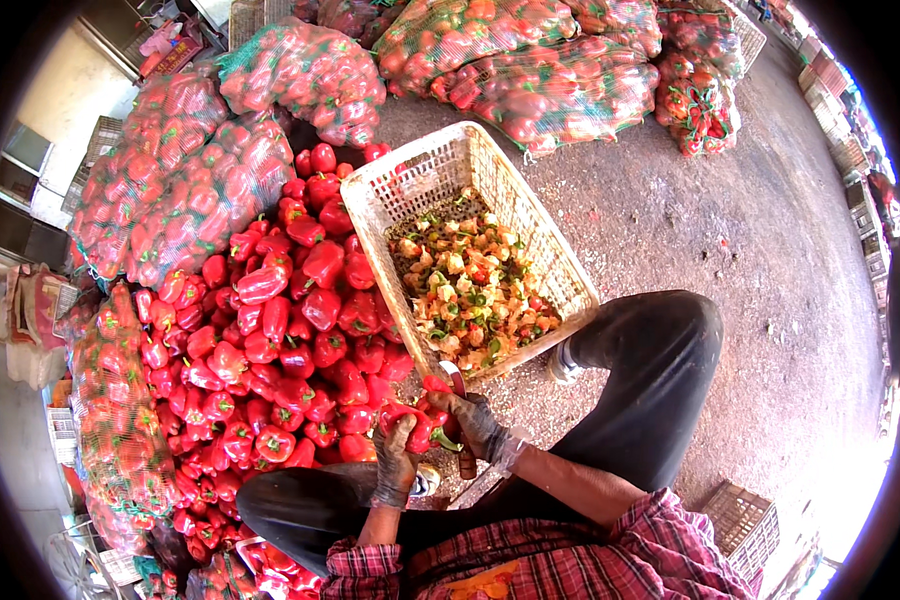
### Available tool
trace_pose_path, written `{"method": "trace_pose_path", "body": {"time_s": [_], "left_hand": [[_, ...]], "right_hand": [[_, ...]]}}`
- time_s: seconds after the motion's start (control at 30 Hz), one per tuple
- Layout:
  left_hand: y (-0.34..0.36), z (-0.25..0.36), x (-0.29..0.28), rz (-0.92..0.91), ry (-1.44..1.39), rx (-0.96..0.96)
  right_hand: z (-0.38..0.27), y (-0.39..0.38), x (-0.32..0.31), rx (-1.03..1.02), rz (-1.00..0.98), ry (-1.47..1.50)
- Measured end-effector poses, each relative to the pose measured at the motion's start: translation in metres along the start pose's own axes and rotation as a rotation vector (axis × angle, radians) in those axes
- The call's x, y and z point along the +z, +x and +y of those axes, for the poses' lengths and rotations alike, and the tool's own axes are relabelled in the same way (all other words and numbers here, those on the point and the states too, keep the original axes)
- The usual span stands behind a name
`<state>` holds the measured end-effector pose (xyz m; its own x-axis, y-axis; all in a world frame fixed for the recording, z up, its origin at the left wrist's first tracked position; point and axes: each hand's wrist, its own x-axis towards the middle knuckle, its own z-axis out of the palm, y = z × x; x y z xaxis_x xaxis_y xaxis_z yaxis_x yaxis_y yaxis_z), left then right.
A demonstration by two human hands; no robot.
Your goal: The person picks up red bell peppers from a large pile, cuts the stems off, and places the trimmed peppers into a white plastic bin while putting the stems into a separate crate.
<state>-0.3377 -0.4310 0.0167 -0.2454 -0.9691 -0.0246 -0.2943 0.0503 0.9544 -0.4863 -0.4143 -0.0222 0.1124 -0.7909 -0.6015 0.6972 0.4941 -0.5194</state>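
Observation:
My left hand (396,465), in a dirty grey glove, is closed around a red bell pepper (425,431) with its green stem toward the right. Beside it, my gloved right hand (478,427) is closed on a knife (454,378). Its short blade points up toward the crate, and a brown end shows below the fingers. The right fingers are close to the pepper's stem end; whether they touch it I cannot tell. Just beyond my hands stands a worn cream plastic crate (555,245), partly filled with cut pepper cores and stems (470,285).
A large heap of red bell peppers (270,350) lies left of the crate. Full mesh sacks of peppers (200,190) line the left and far sides. Concrete ground (670,230) with scattered bits stretches right. My bent knees (660,360) flank the work. Another crate (742,525) stands behind right.

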Motion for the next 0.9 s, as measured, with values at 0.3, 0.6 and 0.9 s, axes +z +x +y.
{"method": "trace_pose_path", "body": {"time_s": [0.3,0.6,0.9], "left_hand": [[0.010,0.032,0.002,-0.030,-0.754,-0.369],[0.017,-0.038,-0.012,0.094,-0.990,-0.584],[0.002,-0.032,0.000,-0.079,-1.156,-0.549]], "right_hand": [[-0.024,0.003,-0.012,0.116,-0.082,0.278],[-0.084,-0.044,0.039,-0.510,-0.285,-1.197],[-0.058,-0.031,0.031,0.070,-0.421,-0.647]]}}
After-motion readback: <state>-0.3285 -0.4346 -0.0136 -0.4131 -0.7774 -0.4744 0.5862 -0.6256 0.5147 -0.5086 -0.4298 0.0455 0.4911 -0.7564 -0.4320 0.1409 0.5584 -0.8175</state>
